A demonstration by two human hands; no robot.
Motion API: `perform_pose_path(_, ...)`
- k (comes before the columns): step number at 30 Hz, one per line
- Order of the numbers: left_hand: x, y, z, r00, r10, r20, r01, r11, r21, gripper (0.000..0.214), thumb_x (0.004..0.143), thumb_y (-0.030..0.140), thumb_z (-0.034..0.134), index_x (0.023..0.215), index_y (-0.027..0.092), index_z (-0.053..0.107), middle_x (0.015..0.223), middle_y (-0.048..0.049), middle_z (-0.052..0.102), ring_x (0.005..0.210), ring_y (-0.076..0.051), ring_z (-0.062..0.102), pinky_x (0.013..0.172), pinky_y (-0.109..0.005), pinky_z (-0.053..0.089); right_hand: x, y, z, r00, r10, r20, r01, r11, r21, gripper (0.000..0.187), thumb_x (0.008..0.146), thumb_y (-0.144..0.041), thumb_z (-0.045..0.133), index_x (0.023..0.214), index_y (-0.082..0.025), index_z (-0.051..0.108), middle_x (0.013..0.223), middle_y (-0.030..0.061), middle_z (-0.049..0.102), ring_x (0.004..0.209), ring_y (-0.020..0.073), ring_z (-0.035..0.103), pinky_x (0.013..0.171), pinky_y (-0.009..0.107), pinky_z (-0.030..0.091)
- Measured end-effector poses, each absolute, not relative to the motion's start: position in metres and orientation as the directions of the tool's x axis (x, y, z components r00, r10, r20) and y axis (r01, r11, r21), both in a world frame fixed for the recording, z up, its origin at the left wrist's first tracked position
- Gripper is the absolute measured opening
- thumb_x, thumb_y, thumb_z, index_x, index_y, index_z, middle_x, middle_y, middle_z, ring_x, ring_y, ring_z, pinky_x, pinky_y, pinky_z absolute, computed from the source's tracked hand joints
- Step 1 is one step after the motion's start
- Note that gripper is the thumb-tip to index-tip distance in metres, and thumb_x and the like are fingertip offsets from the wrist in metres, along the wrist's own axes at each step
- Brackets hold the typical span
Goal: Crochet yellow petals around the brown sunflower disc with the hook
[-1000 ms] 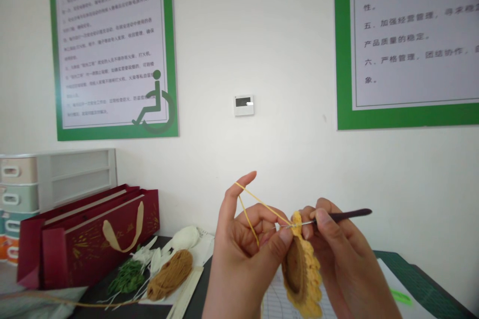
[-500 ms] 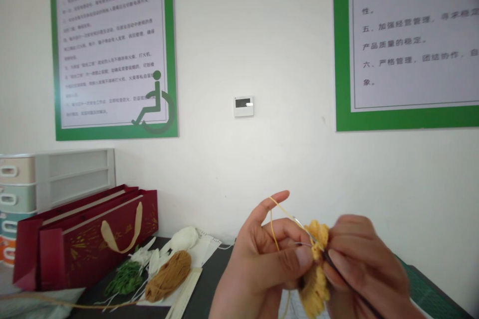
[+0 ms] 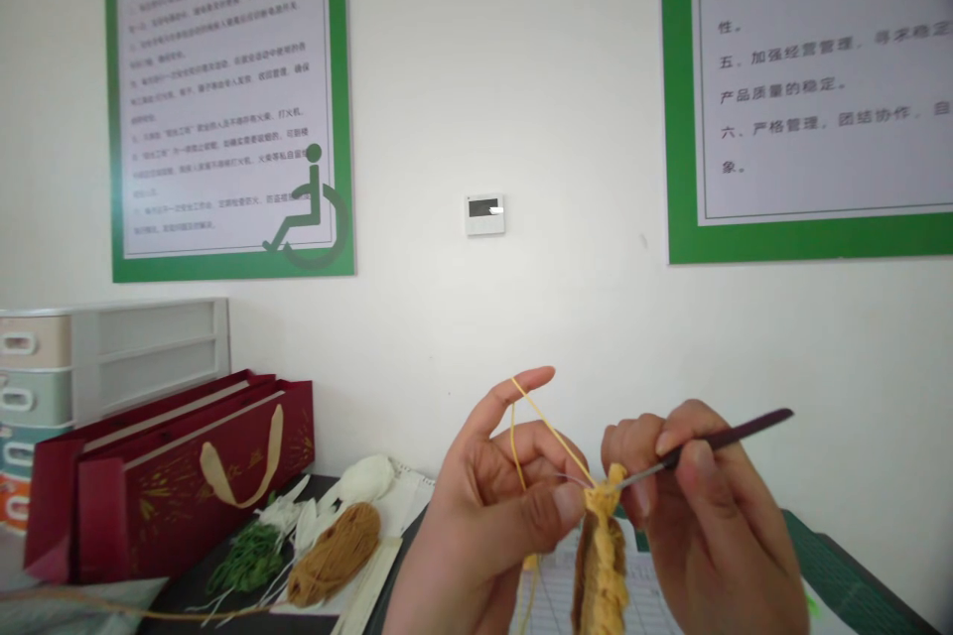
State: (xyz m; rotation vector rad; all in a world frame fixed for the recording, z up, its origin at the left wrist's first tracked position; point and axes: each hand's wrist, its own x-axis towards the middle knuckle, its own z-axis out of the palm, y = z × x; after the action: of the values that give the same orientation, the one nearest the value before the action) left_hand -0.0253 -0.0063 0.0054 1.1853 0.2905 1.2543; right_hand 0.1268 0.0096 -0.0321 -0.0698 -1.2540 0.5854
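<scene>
My left hand point(image 3: 498, 516) pinches the top edge of a yellow and brown crochet piece point(image 3: 605, 566) between thumb and fingers. Over its raised index finger runs a strand of yellow yarn point(image 3: 551, 427), drawn tight down to the stitches. My right hand point(image 3: 707, 516) grips a crochet hook point(image 3: 730, 433) with a dark handle and a metal shaft. The hook's tip meets the yellow stitches at the top of the piece, and its handle points up to the right. A thin pale wire or thread shows by the left thumb. The piece's lower end is cut off by the frame.
On the dark table at left lie a brown yarn skein point(image 3: 335, 554), a green yarn bundle point(image 3: 249, 556) and white yarn point(image 3: 367, 478). Behind stand red gift bags point(image 3: 201, 486) and a drawer unit point(image 3: 156, 347). A printed sheet point(image 3: 647, 580) and green cutting mat point(image 3: 849, 575) lie beneath my hands.
The hook has swung from pointing down right to pointing up right, its tip now at the piece's top. Both hands have shifted slightly left, and the crochet piece hangs more upright.
</scene>
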Motion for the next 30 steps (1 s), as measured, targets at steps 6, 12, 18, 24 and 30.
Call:
perform_pose_path(6, -0.021, -0.01, 0.001, 0.254, 0.838, 0.483, -0.473, -0.327, 0.818, 0.088, 0.075, 0.021, 0.09, 0.151, 0.028, 0.046, 0.087, -0.0032, 0.071, 0.064, -0.011, 0.044, 0.062, -0.027, 0.031, 0.122, 0.014, -0.03, 0.208, 0.503, 0.839, -0.408, 0.824, -0.393, 0.023, 0.104, -0.033, 0.047, 0.083, -0.025, 0.053, 0.064, -0.0019, 0.053, 0.061, 0.0145, 0.052, 0.055, 0.025, 0.049)
perform_pose_path(12, -0.02, -0.009, 0.002, 0.198, 0.872, 0.447, -0.437, -0.33, 0.837, 0.091, 0.064, 0.019, 0.096, 0.144, 0.025, 0.054, 0.077, 0.0005, 0.069, 0.06, -0.009, 0.044, 0.06, -0.024, 0.03, 0.121, 0.015, -0.038, 0.11, 0.499, 0.859, -0.435, 0.802, -0.41, 0.012, 0.101, -0.03, 0.055, 0.09, -0.026, 0.056, 0.076, -0.0006, 0.06, 0.069, 0.0145, 0.057, 0.06, 0.027, 0.054)
perform_pose_path(18, -0.014, -0.008, -0.001, 0.132, 0.898, 0.419, -0.458, -0.32, 0.829, 0.086, 0.062, 0.009, 0.095, 0.138, 0.02, 0.057, 0.068, 0.0032, 0.069, 0.059, -0.01, 0.056, 0.06, -0.023, 0.041, 0.138, 0.01, -0.036, 0.049, 0.035, 0.998, 0.282, 0.958, -0.047, 0.025, 0.088, -0.007, 0.065, 0.103, -0.027, 0.071, 0.081, 0.0018, 0.067, 0.07, 0.0167, 0.061, 0.058, 0.031, 0.051)
perform_pose_path(24, -0.014, -0.006, -0.002, 0.388, 0.865, 0.319, -0.603, -0.024, 0.798, 0.081, 0.056, 0.007, 0.096, 0.131, 0.011, 0.066, 0.068, 0.0004, 0.069, 0.059, -0.009, 0.059, 0.057, -0.02, 0.045, 0.131, 0.011, -0.041, 0.167, -0.136, 0.976, 0.233, 0.968, 0.095, 0.021, 0.091, -0.011, 0.068, 0.105, -0.026, 0.072, 0.074, 0.001, 0.067, 0.06, 0.0161, 0.057, 0.052, 0.034, 0.046)
perform_pose_path(30, -0.022, -0.001, 0.0, 0.42, 0.827, 0.373, -0.618, -0.041, 0.785, 0.078, 0.057, 0.002, 0.093, 0.131, 0.015, 0.07, 0.066, 0.0002, 0.069, 0.062, -0.01, 0.057, 0.06, -0.022, 0.046, 0.118, 0.003, -0.033, 0.345, 0.309, 0.886, -0.265, 0.938, -0.224, 0.013, 0.103, -0.032, 0.054, 0.096, -0.024, 0.063, 0.065, -0.0007, 0.057, 0.06, 0.0146, 0.051, 0.054, 0.03, 0.046)
